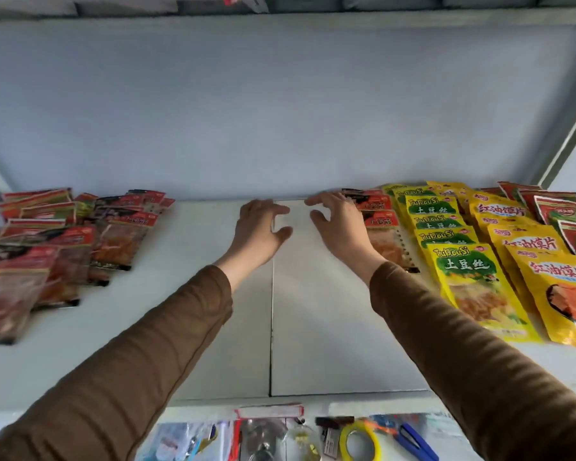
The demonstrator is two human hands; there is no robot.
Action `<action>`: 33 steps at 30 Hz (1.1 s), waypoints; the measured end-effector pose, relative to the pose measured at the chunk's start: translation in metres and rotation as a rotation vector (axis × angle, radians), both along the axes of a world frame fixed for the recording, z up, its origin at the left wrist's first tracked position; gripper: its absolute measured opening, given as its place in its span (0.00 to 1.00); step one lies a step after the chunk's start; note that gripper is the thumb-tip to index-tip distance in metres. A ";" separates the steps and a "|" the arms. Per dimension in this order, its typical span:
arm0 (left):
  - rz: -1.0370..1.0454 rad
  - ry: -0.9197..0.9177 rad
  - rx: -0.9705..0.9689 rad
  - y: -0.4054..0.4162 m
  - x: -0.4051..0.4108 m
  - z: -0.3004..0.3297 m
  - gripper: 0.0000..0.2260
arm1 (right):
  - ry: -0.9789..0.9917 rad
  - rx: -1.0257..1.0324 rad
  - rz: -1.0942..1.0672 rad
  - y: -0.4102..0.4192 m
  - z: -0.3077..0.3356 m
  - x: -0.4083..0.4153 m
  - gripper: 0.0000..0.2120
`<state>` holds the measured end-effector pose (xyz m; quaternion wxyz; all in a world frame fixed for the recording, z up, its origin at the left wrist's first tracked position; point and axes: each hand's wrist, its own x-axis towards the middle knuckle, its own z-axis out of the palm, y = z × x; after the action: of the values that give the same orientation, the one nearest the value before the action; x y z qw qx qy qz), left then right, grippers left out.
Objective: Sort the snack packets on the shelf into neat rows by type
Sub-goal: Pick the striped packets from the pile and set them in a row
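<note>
Both my arms reach over the white shelf (187,321) toward its back. My left hand (260,227) hovers with relaxed, spread fingers and holds nothing. My right hand (338,224) is beside it, fingers spread, just left of a row of red-topped packets (383,234) that its wrist partly covers. To the right lie a row of yellow packets with green labels (459,267), a row of yellow packets with red lettering (542,271) and red and green packets (566,214). On the left lie several overlapping red-topped packets (64,247), loosely piled.
The shelf's back wall (280,111) rises behind the packets, and another shelf (280,8) sits overhead. A metal upright (566,141) frames the right side. Below the front edge hang packaged goods, among them a yellow tape roll (359,440) and blue scissors (416,440).
</note>
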<state>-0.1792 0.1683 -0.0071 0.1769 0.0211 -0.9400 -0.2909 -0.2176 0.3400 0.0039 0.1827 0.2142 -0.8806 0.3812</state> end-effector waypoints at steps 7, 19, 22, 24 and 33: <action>0.057 0.068 -0.052 -0.106 0.089 0.012 0.16 | 0.055 0.003 0.088 -0.110 0.009 0.072 0.10; 0.078 0.108 -0.015 -0.278 0.213 0.007 0.16 | -0.044 -0.082 0.228 -0.291 -0.005 0.184 0.13; 0.106 0.112 0.022 -0.305 0.227 0.002 0.16 | -0.080 -0.057 0.253 -0.319 -0.011 0.191 0.15; 0.132 0.116 0.027 -0.322 0.234 -0.003 0.15 | -0.127 -0.015 0.262 -0.336 -0.017 0.192 0.16; 0.232 0.063 -0.054 -0.381 0.252 -0.024 0.15 | -0.350 0.064 0.178 -0.386 -0.041 0.178 0.32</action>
<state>0.0731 -0.2124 -0.0311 0.2393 0.1161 -0.9327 -0.2435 -0.0396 -0.0460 -0.0367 -0.0144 0.2273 -0.8883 0.3989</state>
